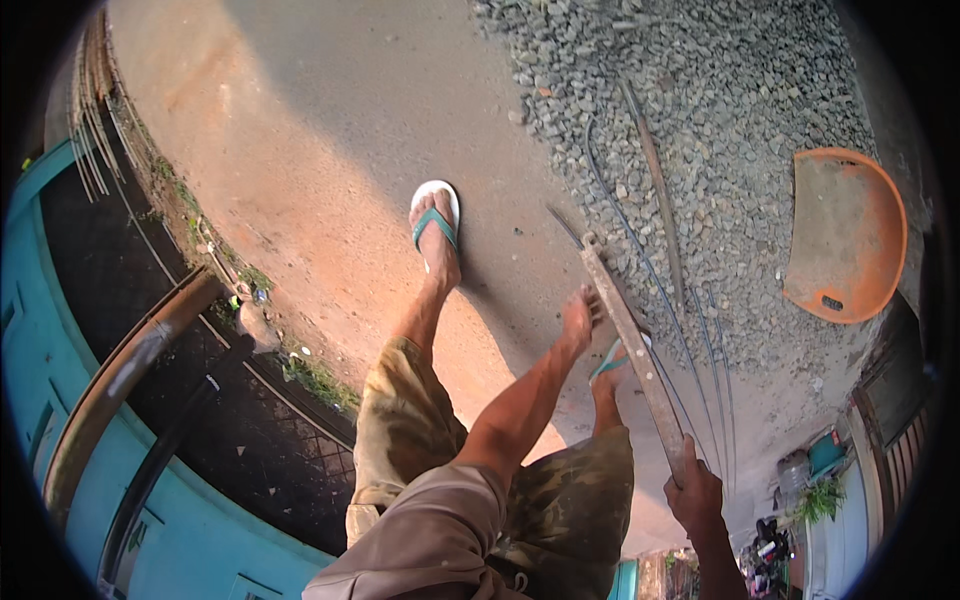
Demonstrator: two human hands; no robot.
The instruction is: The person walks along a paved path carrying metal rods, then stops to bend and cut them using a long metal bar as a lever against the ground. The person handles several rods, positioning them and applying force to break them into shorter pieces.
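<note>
While the right hand (695, 490) grips the near end of the bar (643, 360), the left hand (580, 315) is just beside its far stretch, with its fingers loose and spread (whether any touch it is hard to tell). The bar lies to the left hand's right, its long axis slanting from the right hand forward and leftward. The left hand is the nearer to the far tip, where a short length of rod (565, 226) juts out.

The bar crosses in front of the right sandal (609, 363), which partly hides behind it. To its right run long thin rods (635, 240), and a dark pole (655, 190) lies across the gravel (730, 90). Farther right, well apart from both hands, rests an orange scoop (850, 240); the left sandal (453, 205) stands on the bare ground (300, 170).
</note>
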